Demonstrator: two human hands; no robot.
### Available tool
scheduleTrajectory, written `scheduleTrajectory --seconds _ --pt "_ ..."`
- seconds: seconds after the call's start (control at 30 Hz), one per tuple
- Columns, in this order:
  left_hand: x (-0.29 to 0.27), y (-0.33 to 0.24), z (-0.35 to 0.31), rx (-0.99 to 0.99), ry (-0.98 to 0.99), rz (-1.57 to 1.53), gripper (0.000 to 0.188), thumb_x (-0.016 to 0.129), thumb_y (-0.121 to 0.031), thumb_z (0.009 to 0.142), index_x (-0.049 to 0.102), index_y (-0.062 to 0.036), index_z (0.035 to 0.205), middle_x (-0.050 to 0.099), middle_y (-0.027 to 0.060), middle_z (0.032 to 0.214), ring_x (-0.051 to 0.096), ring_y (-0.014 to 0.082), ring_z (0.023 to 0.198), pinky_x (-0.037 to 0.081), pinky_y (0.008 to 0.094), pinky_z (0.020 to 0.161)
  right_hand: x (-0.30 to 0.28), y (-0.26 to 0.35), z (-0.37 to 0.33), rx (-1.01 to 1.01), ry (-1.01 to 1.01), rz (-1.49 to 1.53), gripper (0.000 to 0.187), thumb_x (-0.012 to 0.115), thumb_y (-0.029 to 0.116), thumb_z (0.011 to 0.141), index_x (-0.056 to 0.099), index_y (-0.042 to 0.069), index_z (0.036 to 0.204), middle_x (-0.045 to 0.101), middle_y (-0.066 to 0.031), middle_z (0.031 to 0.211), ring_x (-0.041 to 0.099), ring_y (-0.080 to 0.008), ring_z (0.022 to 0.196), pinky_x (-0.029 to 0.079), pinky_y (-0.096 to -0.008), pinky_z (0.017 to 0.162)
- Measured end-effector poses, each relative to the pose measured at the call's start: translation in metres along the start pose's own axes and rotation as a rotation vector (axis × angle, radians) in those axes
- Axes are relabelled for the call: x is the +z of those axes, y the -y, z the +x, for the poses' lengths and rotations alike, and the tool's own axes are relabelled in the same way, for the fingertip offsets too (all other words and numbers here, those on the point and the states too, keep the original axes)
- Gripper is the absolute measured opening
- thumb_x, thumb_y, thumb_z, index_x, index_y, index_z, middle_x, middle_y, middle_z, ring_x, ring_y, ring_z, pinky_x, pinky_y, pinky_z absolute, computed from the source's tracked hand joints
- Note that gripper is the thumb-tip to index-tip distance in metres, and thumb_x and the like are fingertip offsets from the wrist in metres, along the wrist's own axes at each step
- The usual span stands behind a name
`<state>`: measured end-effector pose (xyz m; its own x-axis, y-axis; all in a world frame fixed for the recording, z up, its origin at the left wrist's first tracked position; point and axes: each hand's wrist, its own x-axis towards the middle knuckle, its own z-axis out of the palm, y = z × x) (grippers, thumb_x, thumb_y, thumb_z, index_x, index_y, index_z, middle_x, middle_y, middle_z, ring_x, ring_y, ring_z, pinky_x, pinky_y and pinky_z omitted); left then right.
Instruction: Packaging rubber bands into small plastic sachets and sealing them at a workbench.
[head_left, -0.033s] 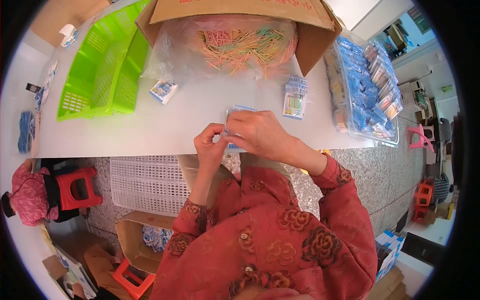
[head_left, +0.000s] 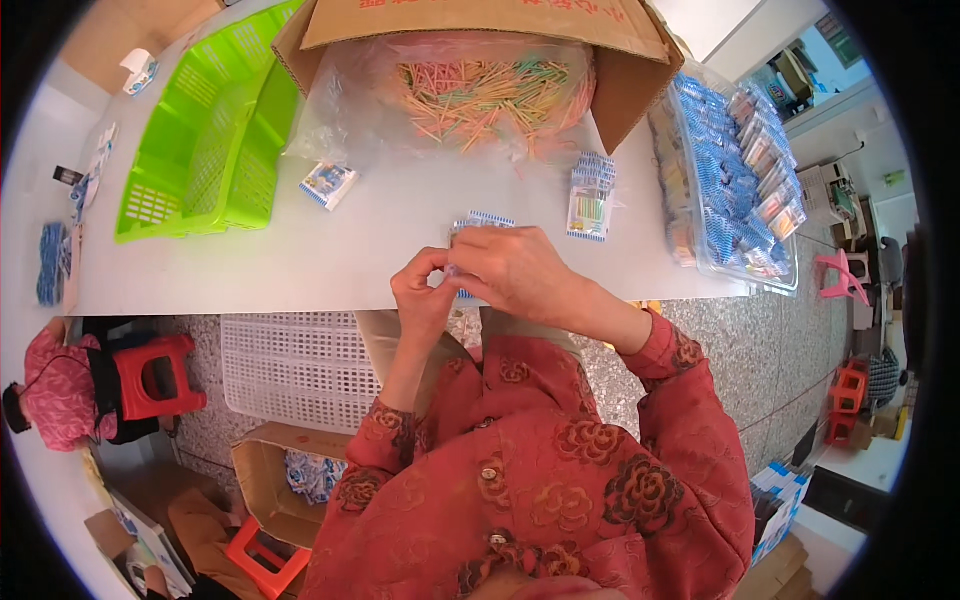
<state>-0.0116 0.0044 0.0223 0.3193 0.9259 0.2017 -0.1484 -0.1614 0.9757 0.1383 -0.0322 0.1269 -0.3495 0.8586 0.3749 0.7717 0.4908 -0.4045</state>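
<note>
At the table's front edge my hands meet over a small blue-and-white packet [head_left: 490,217], mostly hidden beneath my right hand. My left hand [head_left: 422,295] pinches thumb and forefinger together by the packet's left side. Closed from the right, my right hand [head_left: 520,272] has its fingers on the packet, its fingertips touching those of the left. Further right lies a short stack of similar packets [head_left: 590,205], the top one showing thin coloured sticks through a clear window. Another packet [head_left: 328,185] lies alone to the left.
A cardboard box [head_left: 490,22] at the back holds a clear bag of pastel sticks [head_left: 490,95]. Green baskets [head_left: 205,150] stand left; a clear bin [head_left: 705,262] of packets stands right. Below are a white crate [head_left: 290,365] and a red stool [head_left: 155,375]. A person [head_left: 60,375] sits far left.
My fingers have shifted very slightly around the packet, still pressed together. The things on the table have not moved.
</note>
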Motion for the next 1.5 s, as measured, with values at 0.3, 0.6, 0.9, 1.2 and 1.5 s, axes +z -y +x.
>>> scheduleTrajectory --seconds 0.3,0.6,0.9,1.2,1.5 --pt "0.016 -0.009 0.002 0.036 -0.105 0.083 0.010 0.066 0.002 0.075 0.062 0.0023 0.084 0.063 0.0033 0.078 0.055 0.0092 0.071 0.045 0.0228 0.068 0.008 -0.006 0.003 -0.008 -0.183 -0.185 0.012 0.062 0.008 0.068 0.052 0.007 0.074 0.051 -0.0037 0.070 0.058 -0.0211 0.062 0.047 -0.0335 0.054" --pt "0.016 -0.002 0.006 0.150 -0.155 0.163 0.008 0.063 0.005 0.075 0.061 0.0035 0.082 0.062 0.0045 0.074 0.054 0.0086 0.067 0.046 0.0226 0.065 0.021 0.002 0.007 0.022 -0.292 -0.207 0.014 0.061 0.007 0.066 0.049 0.007 0.073 0.051 -0.0042 0.072 0.057 -0.0197 0.064 0.047 -0.0314 0.053" --pt "0.017 -0.006 0.007 0.039 -0.122 0.022 0.005 0.063 0.004 0.076 0.060 0.0032 0.079 0.061 0.0007 0.072 0.052 0.0050 0.069 0.044 0.0209 0.064 0.020 0.007 0.011 0.065 -0.199 -0.275 0.015 0.061 0.007 0.066 0.051 0.008 0.076 0.052 -0.0037 0.074 0.059 -0.0196 0.066 0.048 -0.0315 0.053" --pt "0.013 -0.016 0.009 -0.058 -0.087 -0.111 0.003 0.066 0.000 0.079 0.064 0.0016 0.081 0.061 -0.0019 0.074 0.051 0.0026 0.069 0.041 0.0179 0.062 -0.001 0.008 0.009 0.072 -0.324 -0.051 0.018 0.066 0.003 0.074 0.062 0.006 0.091 0.061 -0.0051 0.084 0.058 -0.0179 0.059 0.047 -0.0289 0.053" --pt "0.015 -0.020 0.009 -0.104 -0.042 -0.161 0.004 0.068 0.000 0.078 0.065 0.0006 0.080 0.060 -0.0029 0.073 0.049 0.0018 0.067 0.040 0.0179 0.060 -0.046 0.006 0.000 0.200 -0.472 0.267 0.019 0.065 -0.006 0.076 0.064 0.002 0.093 0.062 -0.0051 0.088 0.052 -0.0076 0.061 0.043 -0.0211 0.057"
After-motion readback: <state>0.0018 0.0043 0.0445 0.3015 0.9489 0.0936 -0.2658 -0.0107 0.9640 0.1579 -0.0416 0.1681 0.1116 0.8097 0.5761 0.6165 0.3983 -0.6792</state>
